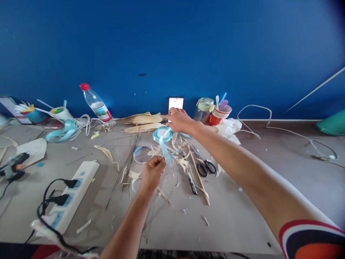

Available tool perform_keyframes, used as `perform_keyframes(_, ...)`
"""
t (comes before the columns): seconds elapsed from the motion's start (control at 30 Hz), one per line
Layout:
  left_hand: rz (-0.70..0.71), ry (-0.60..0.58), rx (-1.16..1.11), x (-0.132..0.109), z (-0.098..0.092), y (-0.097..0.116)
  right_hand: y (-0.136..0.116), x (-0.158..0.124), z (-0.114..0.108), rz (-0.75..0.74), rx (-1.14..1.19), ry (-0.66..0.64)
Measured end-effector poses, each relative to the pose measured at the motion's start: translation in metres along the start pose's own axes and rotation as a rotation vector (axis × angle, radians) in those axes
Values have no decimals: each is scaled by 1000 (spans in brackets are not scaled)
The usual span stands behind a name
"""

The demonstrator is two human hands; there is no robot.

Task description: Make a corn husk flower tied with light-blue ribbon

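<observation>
A strip of light blue ribbon [165, 151] runs upward from my left hand [153, 172], whose closed fingers pinch its lower end. The strip's upper part reaches the fingertips of my right hand [178, 119], which are bent together around it. That hand is stretched out in front of a phone [176, 103] propped against the wall, covering its lower part. Just below it lies a ribbon roll [157, 139]. Dried corn husks [144, 118] rest behind the roll, and a roll of tape [135, 158] lies left of it.
Scissors [207, 167], a utility knife [192, 184] and a thin stick [199, 180] lie to the right among husk scraps. Thin wires [130, 158] lie left of centre. A power strip [78, 196], glue gun [14, 167], bottle [98, 105], jar [203, 109] and paper cups [220, 115] surround them.
</observation>
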State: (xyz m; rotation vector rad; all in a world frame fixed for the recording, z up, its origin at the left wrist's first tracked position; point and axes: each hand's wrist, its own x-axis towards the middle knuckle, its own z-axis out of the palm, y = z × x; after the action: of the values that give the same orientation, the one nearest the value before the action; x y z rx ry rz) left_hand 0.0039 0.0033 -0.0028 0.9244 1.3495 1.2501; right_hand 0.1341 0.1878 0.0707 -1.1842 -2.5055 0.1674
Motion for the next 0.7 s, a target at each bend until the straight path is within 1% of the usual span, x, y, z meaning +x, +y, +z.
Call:
perform_keyframes(0.03,-24,-10,-40,0,-1,1,1,-7,0,-8,46,59)
perform_keyframes(0.1,-49,-22,-96,0,-3,1,4,-27,-2,26,281,155)
perform_keyframes(0.2,-59,-27,-139,1,-4,0,4,-65,3,144,757,122)
perform_keyframes(0.27,-71,-25,-163,1,-2,0,1,-90,19,169,906,65)
perform_keyframes(0.37,-94,-49,-238,-1,1,3,-8,-118,51,123,1004,78)
perform_keyframes(0.43,-100,-76,-299,-2,2,6,-14,-126,67,101,1016,70)
perform_keyframes(0.47,-105,-82,-319,-2,3,7,-17,-128,72,81,1014,66)
perform_keyframes(0.53,-122,-89,-340,-3,3,8,-22,-129,75,22,980,60)
perform_keyframes(0.63,-139,-112,-354,-4,3,8,-31,-127,67,-79,892,91)
perform_keyframes(0.7,-128,-133,-371,-4,3,6,-37,-125,63,-139,887,117)
